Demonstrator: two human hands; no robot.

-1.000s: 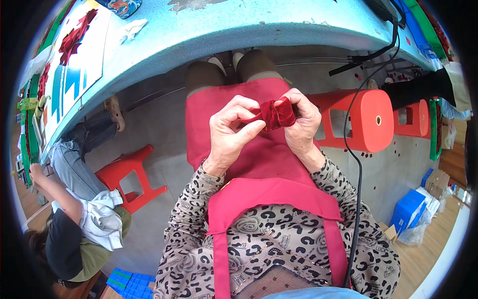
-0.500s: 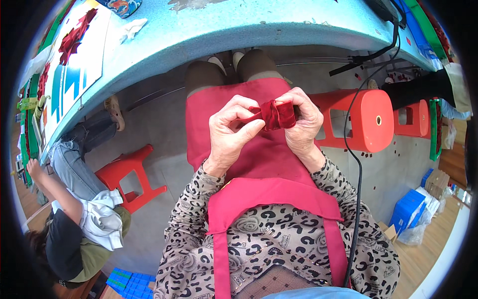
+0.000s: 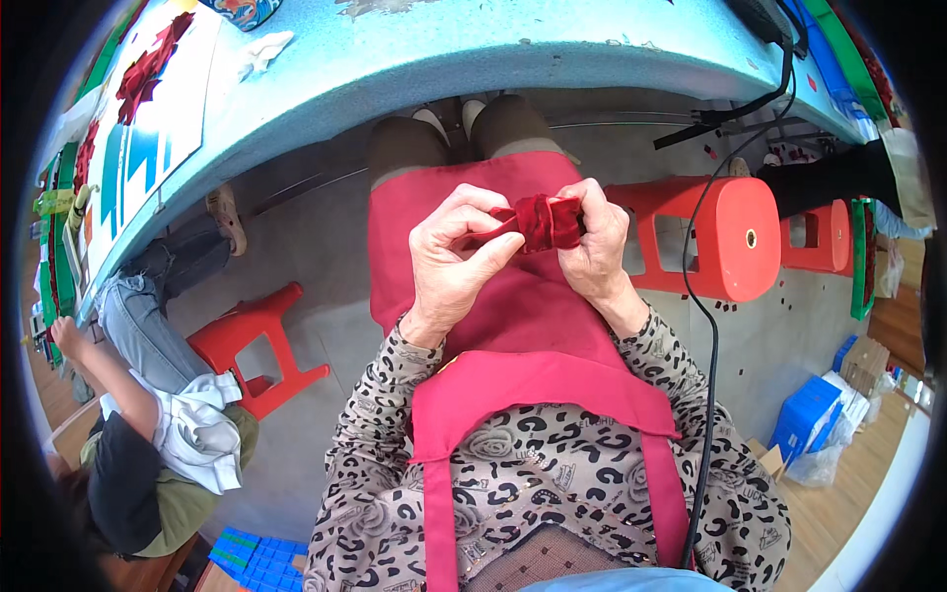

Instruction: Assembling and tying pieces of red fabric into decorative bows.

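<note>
A dark red velvet bow [image 3: 538, 225] is stretched between my two hands, above the red apron [image 3: 464, 326] on my lap. Its middle is gathered, with folds running up and down. My left hand [image 3: 456, 252] pinches the left end between thumb and fingers, and that end is partly hidden by them. On the other side, my right hand [image 3: 600, 242] grips the right end with its thumb and bent fingers.
Ahead curves a light blue table [image 3: 473, 69]; red velvet pieces [image 3: 148, 74] lie on it at left. Red stools [image 3: 745, 237] stand at both sides. A black cable [image 3: 705, 395] hangs down on the right. At left sits another person [image 3: 148, 434]. Blue boxes [image 3: 804, 414] are at right.
My right hand has shifted slightly, its fingers closer over the bow's right end. The bow has risen a little. My left hand keeps its pinch.
</note>
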